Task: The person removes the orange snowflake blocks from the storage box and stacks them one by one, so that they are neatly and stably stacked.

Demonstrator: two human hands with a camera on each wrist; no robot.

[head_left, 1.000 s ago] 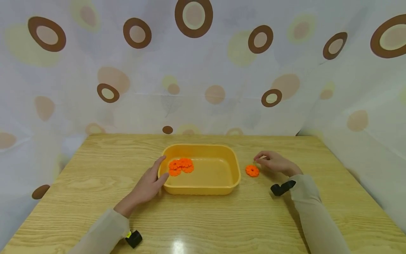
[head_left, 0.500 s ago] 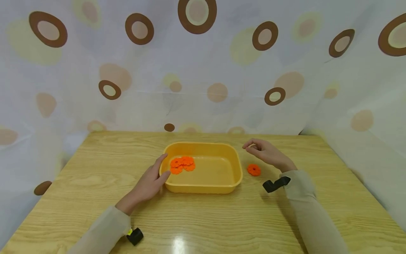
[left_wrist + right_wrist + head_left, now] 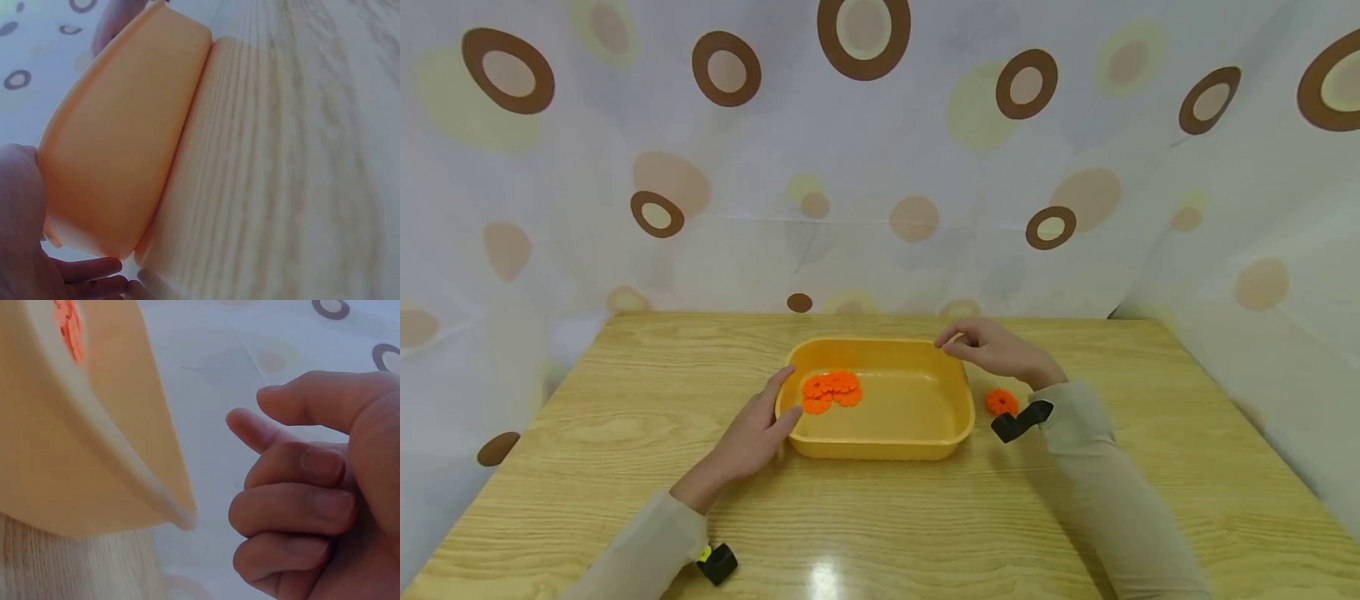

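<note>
A yellow plastic basin stands on the wooden table. Its left end is held by my left hand, with the thumb at the rim and the fingers bent around the outside. Several orange flower-shaped discs lie overlapping in the basin's left part. One more orange flower-shaped disc rests on the table to the right, partly behind the wrist camera. Over the basin's back right corner hovers my right hand. In the right wrist view, its thumb and index finger are apart with nothing between them; the other fingers are bent.
The wooden table reaches back to a pale patterned cloth. A black wrist camera juts from the right sleeve, and another black wrist camera is on the left sleeve.
My right hand has moved left from beside the loose orange disc to the basin's back right corner. That disc remains on the table. The left hand has stayed at the basin.
</note>
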